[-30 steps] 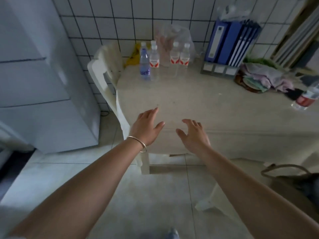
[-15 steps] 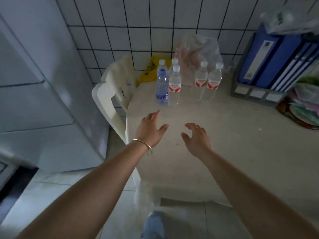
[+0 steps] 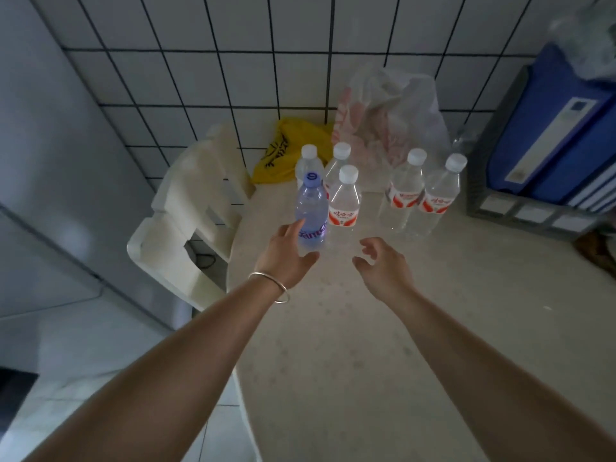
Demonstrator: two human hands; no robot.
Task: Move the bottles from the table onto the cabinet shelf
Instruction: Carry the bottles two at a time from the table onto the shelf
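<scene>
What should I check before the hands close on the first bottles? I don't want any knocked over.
1. Left hand open, at the purple bottle: ok.
2. Right hand open, empty, short of the bottles: ok.
3. Purple bottle upright, capped: ok.
4. Red-label bottle stands close beside the purple one; room for fingers between them: cannot tell.
5. Two bottles behind them could be bumped: not ok.
6. Pair of bottles at right upright, table around them bare: ok.

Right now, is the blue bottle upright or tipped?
Upright: the blue bottle stands on the table, cap on top, left hand nearly touching it.
</scene>
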